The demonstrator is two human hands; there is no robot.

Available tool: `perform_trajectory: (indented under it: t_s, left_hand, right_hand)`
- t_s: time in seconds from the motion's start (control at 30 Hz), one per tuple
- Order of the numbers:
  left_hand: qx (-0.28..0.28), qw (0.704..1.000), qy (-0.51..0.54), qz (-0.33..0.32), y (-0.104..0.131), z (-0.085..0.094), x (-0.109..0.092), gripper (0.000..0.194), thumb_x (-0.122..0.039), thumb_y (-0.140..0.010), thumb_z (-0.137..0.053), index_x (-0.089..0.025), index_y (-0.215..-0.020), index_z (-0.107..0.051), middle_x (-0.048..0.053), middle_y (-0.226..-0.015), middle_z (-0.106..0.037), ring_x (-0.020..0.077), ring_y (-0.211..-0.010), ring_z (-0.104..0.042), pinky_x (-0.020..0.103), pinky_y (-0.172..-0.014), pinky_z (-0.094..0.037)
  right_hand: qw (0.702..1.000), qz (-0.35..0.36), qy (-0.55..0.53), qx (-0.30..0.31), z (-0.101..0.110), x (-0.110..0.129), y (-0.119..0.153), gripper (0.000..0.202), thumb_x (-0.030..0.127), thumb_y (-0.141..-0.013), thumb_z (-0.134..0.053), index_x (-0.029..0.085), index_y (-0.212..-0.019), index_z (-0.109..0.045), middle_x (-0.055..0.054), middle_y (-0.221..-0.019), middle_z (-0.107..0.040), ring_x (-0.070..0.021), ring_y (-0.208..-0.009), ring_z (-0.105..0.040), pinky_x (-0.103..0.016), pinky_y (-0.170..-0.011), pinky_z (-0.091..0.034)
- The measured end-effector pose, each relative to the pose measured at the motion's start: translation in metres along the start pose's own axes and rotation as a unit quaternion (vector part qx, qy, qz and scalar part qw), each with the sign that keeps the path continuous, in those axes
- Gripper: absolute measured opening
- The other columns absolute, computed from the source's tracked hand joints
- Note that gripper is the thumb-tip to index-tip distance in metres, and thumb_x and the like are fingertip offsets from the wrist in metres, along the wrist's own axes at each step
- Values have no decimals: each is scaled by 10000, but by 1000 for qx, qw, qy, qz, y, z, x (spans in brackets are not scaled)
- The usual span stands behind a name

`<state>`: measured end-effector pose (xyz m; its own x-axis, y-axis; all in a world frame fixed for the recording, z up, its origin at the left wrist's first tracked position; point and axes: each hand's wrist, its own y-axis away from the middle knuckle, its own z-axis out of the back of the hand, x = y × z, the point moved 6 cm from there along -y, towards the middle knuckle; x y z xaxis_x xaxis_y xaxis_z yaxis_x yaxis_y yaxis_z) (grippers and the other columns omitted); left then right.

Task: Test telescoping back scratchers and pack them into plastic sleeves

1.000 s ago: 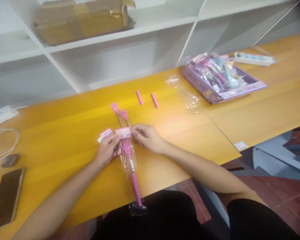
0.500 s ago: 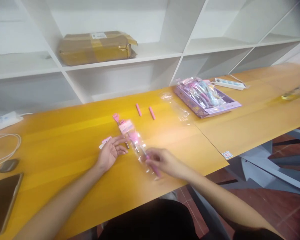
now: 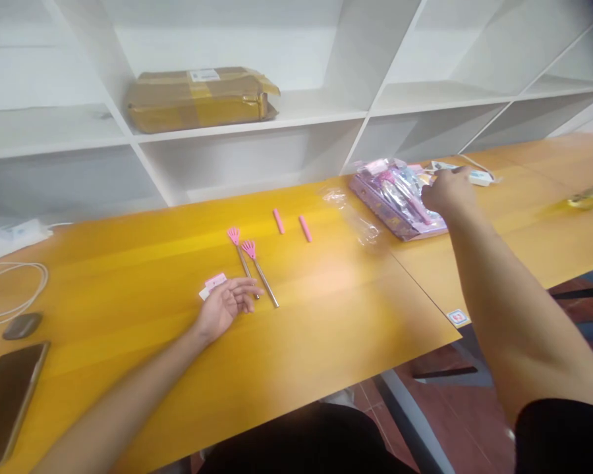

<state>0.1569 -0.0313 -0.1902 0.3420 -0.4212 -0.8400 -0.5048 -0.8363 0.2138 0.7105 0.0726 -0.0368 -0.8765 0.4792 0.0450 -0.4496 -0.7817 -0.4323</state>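
Note:
My left hand [image 3: 227,303] rests on the table with its fingers loosely spread and nothing in it. Beside its fingertips lie two back scratchers [image 3: 264,280] with pink hand-shaped heads and metal rods. A pink and white card [image 3: 213,284] is partly covered by that hand. My right hand [image 3: 452,191] reaches over a purple box [image 3: 383,207], its fingers curled and mostly hidden, so what they grip does not show. On the pile in this box lies a wrapped back scratcher [image 3: 400,191] with a pink head and purple handle, close to my right fingers.
Two pink tubes [image 3: 291,225] lie near the back. Clear plastic wrapping [image 3: 360,224] is beside the box. A power strip [image 3: 479,176] is behind my right hand. At left are a phone [image 3: 10,401], a small dark case [image 3: 22,326] and a white cable [image 3: 39,283].
My right hand has moved from the middle of the table to the purple box. The wrapped back scratcher it held now lies on the pile. My left hand has barely moved.

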Motion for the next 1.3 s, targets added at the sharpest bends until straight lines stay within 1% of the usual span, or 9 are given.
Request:
perform_trajectory:
  t_s: [0.13, 0.43, 0.6, 0.7, 0.8, 0.93, 1.1, 1.2, 1.3]
  left_hand:
    - [3, 1000, -19, -6, 0, 0, 2, 425, -483, -945, -663, -106, -1103, -777, 163, -988, -798, 197, -709, -678, 315, -681, -487]
    - [30, 996, -79, -32, 4, -5, 2, 185, -317, -860, -722, -134, -890, -727, 77, -774, -721, 157, -644, -640, 279, -632, -421]
    - [34, 994, -97, -40, 4, -5, 4, 173, -313, -861, -703, -144, -899, -719, 32, -704, -642, 155, -629, -621, 284, -635, -396]
    - [47, 992, -104, -45, 5, -5, 5, 170, -311, -862, -704, -146, -902, -724, 10, -656, -590, 163, -638, -610, 289, -650, -397]
    - [61, 991, -108, -42, 5, -5, 8, 171, -312, -878, -696, -147, -913, -726, 17, -664, -604, 165, -657, -600, 295, -676, -413]
    - [76, 990, -113, -37, 4, -3, 11, 156, -308, -894, -681, -157, -917, -714, 30, -702, -643, 165, -677, -590, 300, -695, -422]
    - [88, 984, -153, -35, 4, -1, 14, 145, -293, -923, -646, -164, -936, -712, 44, -759, -678, 173, -719, -603, 310, -728, -439]
    - [95, 981, -166, -39, 4, 0, 14, 141, -288, -930, -636, -169, -942, -709, 39, -762, -684, 173, -722, -611, 309, -733, -440]
    - [97, 978, -178, -40, 4, 1, 15, 138, -287, -934, -630, -172, -939, -706, 35, -759, -688, 172, -721, -617, 305, -730, -439]
  right_hand:
    - [993, 47, -110, -5, -14, 42, 29, 315, 129, -1059, -566, 41, -1315, -726, -302, -1344, -608, -255, -1177, -629, -377, -917, -399]
    - [929, 234, -223, 180, -40, 219, 153, 201, 237, -1078, -513, 141, -1060, -688, -155, -1135, -714, -238, -906, -648, -319, -808, -454]
    - [886, 325, -218, 247, -30, 285, 220, 355, 519, -1071, -601, 172, -1040, -671, -131, -1116, -726, -241, -930, -675, -307, -818, -472]
    - [876, 349, -172, 285, -25, 306, 255, 339, 478, -1036, -635, 149, -1106, -679, -162, -1115, -730, -259, -916, -698, -308, -773, -484]
    - [880, 337, -153, 297, -27, 314, 265, 220, 314, -1007, -620, 124, -1087, -698, -174, -1053, -741, -258, -878, -715, -301, -734, -481]
    - [894, 305, -147, 294, -38, 303, 237, 198, 250, -1027, -560, 108, -1047, -696, -169, -924, -740, -254, -805, -715, -305, -733, -489]
    - [953, 183, -119, 211, -44, 255, 172, 392, 334, -1145, -366, 57, -1356, -548, -245, -1034, -727, -343, -948, -727, -387, -837, -510]
    - [971, 96, -92, 199, -53, 221, 155, 493, 472, -1134, -443, 29, -1305, -575, -295, -1042, -720, -379, -990, -728, -401, -848, -506]
    - [967, 76, -90, 225, -63, 200, 157, 384, 390, -1089, -540, 34, -1184, -647, -299, -1023, -728, -375, -976, -735, -382, -831, -493]
